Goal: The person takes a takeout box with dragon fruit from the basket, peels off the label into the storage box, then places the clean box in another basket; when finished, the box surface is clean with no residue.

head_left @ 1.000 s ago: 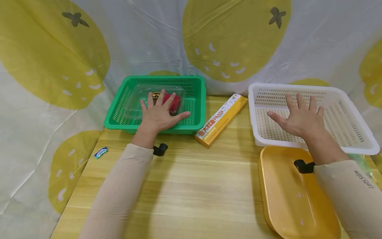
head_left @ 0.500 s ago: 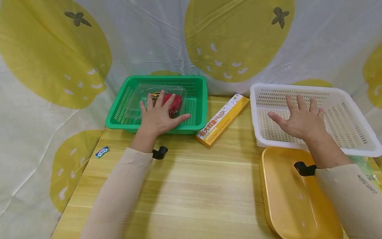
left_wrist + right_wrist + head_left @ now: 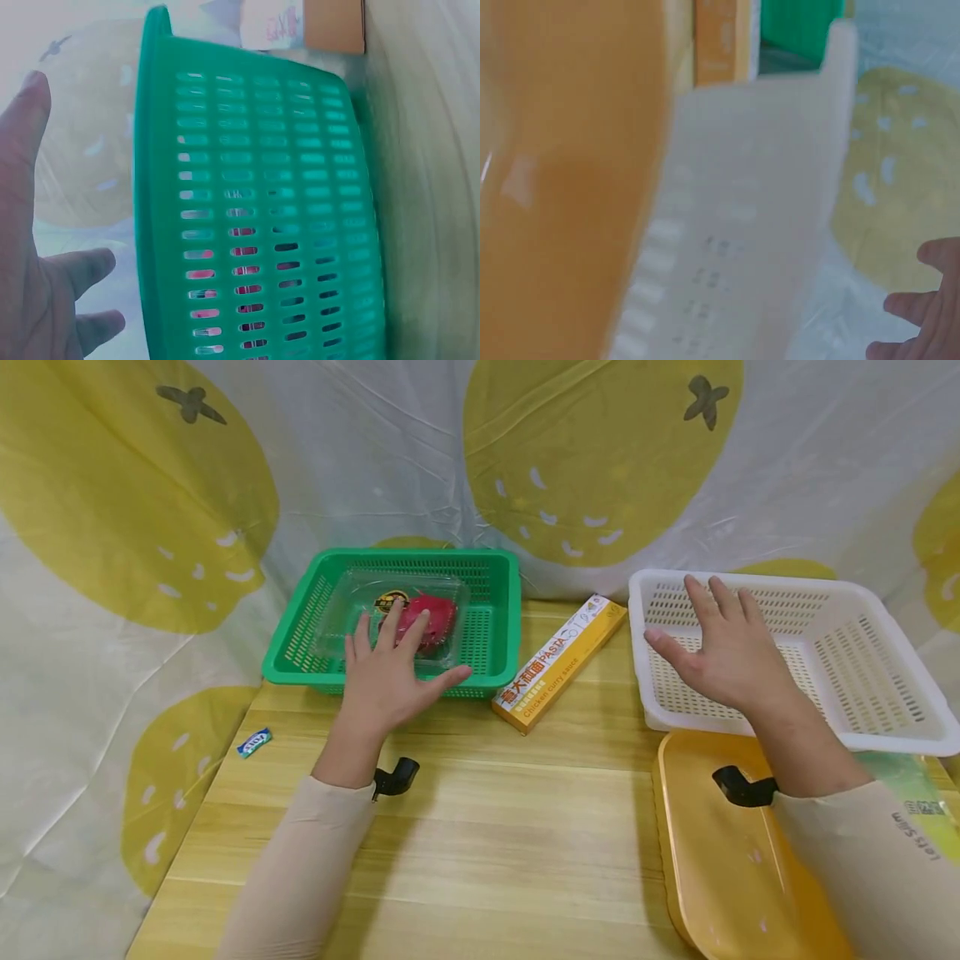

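Note:
In the head view my left hand (image 3: 382, 681) hovers with spread fingers over the near rim of a green basket (image 3: 491, 664). Inside that basket lies a clear plastic box (image 3: 337, 627) with a red item (image 3: 435, 614) in or under it, partly covered by my fingers. My right hand (image 3: 731, 652) is held, fingers extended, above a white basket (image 3: 885, 693). Neither hand holds anything. The left wrist view shows the green basket's slotted side (image 3: 255, 187) beside my fingers; the right wrist view shows the white basket's wall (image 3: 742, 187), with my fingertips at the lower right.
A yellow pasta box (image 3: 558, 664) lies slanted between the baskets. An orange-yellow tub (image 3: 720, 860) stands in front of the white basket, partly under my right forearm. A green packet (image 3: 918, 793) shows beside it. A small blue-green wrapped candy (image 3: 254, 742) lies at the table's left.
My left hand has drawn back slightly towards me, uncovering more of the red item. My right hand has shifted left and its fingers now point further forward. The containers stay put.

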### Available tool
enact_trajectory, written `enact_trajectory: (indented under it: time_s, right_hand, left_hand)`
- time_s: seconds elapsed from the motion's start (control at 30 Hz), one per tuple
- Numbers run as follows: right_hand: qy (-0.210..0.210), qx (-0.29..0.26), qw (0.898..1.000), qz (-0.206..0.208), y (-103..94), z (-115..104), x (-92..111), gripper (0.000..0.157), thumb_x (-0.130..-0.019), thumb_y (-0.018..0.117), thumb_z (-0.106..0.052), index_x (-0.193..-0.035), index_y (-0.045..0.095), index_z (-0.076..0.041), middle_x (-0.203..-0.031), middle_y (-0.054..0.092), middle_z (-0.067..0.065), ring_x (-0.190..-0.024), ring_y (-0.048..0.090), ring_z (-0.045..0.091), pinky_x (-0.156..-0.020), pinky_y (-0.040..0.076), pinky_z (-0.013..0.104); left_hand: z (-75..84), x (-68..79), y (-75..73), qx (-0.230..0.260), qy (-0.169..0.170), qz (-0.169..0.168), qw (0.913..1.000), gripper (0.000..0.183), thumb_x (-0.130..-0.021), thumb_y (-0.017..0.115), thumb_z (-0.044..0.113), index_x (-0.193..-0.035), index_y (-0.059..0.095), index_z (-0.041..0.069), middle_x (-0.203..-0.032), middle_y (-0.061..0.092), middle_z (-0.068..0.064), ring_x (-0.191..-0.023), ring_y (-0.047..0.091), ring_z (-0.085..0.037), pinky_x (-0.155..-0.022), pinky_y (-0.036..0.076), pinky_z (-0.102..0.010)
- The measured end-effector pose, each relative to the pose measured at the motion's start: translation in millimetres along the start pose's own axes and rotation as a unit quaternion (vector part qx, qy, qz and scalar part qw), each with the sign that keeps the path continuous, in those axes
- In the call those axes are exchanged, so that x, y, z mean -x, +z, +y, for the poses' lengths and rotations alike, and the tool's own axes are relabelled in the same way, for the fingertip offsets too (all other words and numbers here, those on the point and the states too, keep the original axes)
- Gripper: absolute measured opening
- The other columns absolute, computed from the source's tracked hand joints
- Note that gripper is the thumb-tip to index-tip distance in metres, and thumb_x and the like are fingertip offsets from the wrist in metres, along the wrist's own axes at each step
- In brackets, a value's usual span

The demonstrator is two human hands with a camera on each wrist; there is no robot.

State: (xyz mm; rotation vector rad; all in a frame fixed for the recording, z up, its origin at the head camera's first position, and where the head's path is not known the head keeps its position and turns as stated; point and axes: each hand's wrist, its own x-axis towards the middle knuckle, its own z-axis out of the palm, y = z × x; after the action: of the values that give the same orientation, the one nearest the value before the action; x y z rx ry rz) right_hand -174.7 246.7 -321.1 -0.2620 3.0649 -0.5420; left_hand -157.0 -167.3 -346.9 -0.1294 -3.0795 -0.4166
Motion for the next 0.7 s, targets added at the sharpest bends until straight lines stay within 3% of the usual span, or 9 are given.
enact_trajectory:
  time_s: [0.13,0.3,0.5,0.7]
  right_hand:
    - [-0.027,-0.022,0.999,0.016,-4.1,-27.6,2.2,0.094,-0.098,0.045,-0.07,-0.166,0.006,-0.017,-0.171,0.004,0.024,-0.155,0.0,0.054,-0.122,0.005,0.071]
    - [-0.071,-0.029,0.997,0.03,-5.4,-65.7,2.3,0.093,-0.096,0.049,-0.069,-0.166,0.012,-0.018,-0.171,0.012,0.021,-0.156,0.006,0.05,-0.126,0.007,0.065]
    - [-0.112,-0.064,0.99,0.051,4.2,-101.0,-4.6,0.086,-0.096,0.054,-0.063,-0.165,0.017,-0.026,-0.168,0.025,0.013,-0.155,0.022,0.042,-0.124,0.02,0.062]
    - [-0.124,-0.134,0.982,0.055,22.7,-128.4,-16.9,0.08,-0.099,0.052,-0.059,-0.163,0.024,-0.022,-0.167,0.032,0.005,-0.155,0.029,0.03,-0.125,0.026,0.056]
  left_hand:
    - [-0.8,14.3,2.8,0.012,-0.011,0.036,0.9992,0.102,-0.084,0.045,0.087,-0.164,0.024,0.026,-0.172,0.01,-0.014,-0.152,0.008,-0.055,-0.121,0.01,-0.073]
    - [-2.1,33.0,10.2,0.058,-0.047,0.112,0.9909,0.094,-0.09,0.051,0.078,-0.161,0.033,0.019,-0.165,0.026,-0.023,-0.146,0.02,-0.055,-0.115,0.024,-0.071]
    - [-4.1,47.3,24.5,0.117,-0.12,0.218,0.9614,0.078,-0.095,0.059,0.062,-0.152,0.046,0.01,-0.142,0.044,-0.027,-0.129,0.035,-0.046,-0.101,0.036,-0.057]
    - [-10.0,52.4,36.5,0.134,-0.194,0.252,0.9387,0.076,-0.097,0.058,0.059,-0.154,0.042,0.012,-0.128,0.051,-0.027,-0.111,0.042,-0.043,-0.089,0.041,-0.053]
